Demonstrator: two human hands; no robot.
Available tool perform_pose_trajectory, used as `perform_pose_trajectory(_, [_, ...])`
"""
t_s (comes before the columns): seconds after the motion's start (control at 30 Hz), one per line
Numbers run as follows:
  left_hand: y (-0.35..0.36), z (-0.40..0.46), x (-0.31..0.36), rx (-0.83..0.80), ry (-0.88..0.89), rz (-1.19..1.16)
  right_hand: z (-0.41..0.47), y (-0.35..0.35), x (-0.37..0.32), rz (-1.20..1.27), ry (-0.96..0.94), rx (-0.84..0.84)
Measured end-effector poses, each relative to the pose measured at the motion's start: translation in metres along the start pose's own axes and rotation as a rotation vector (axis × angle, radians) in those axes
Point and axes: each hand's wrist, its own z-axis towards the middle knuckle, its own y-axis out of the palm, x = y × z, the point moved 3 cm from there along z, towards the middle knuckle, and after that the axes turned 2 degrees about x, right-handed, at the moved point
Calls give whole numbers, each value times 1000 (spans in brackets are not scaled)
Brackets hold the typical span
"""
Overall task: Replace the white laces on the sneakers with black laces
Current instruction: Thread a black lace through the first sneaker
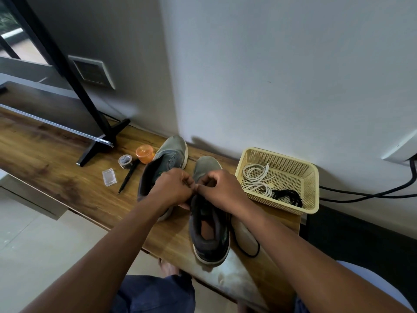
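Observation:
Two grey sneakers stand on the wooden table. The right sneaker (208,236) is nearest me, heel toward me, and a black lace (247,250) trails from it in a loop on the table. The left sneaker (168,158) stands behind my left hand. My left hand (172,187) and my right hand (220,188) meet over the right sneaker's lacing area, fingers curled, pinching the black lace between them. What they pinch is mostly hidden. White laces (257,178) and another black lace (287,195) lie in the cream basket (312,188).
Left of the shoes lie a black pen (128,177), a clear plastic box (109,178), a tape roll (125,161) and an orange lidded cup (144,153). A monitor stand (106,141) stands at the back left. Cables (372,195) run at the right along the wall.

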Motion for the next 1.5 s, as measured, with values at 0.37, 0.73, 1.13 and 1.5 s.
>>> perform_pose_trajectory(0.37, [-17,7,-4,42,10,-156,5,-3,1,51,0,-89])
perform_pose_trajectory(0.73, [-8,-3,19,-41,-26,-424,-2,-3,-6,-35,-75,-75])
perform_pose_trajectory(1.13, [-52,-7,23,177,418,515,-11,-4,-12,-289,-126,5])
perform_pose_trajectory(1.5, [-44,-6,20,107,295,263,-14,-7,-14,-429,-206,-85])
